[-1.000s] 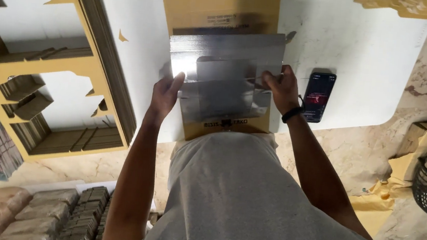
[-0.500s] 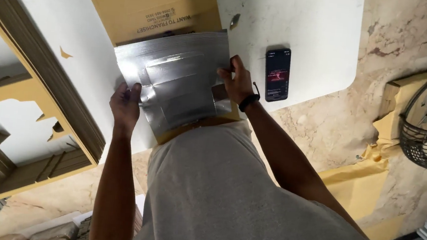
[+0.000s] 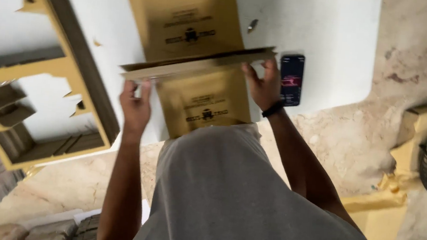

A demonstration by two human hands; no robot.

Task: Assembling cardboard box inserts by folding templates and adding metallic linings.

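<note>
Both hands grip a flat stack of cardboard sheets (image 3: 198, 63) seen edge-on: the left hand (image 3: 135, 104) pinches its left end with the fingers curled over the edge, and the right hand (image 3: 264, 85) clasps its right end. The stack hangs just above a tan printed cardboard sheet (image 3: 202, 100) that lies across the near edge of the white table (image 3: 331, 37). A dark phone (image 3: 291, 79) with a lit screen lies on the table just beside the right hand, close to the near edge.
</note>
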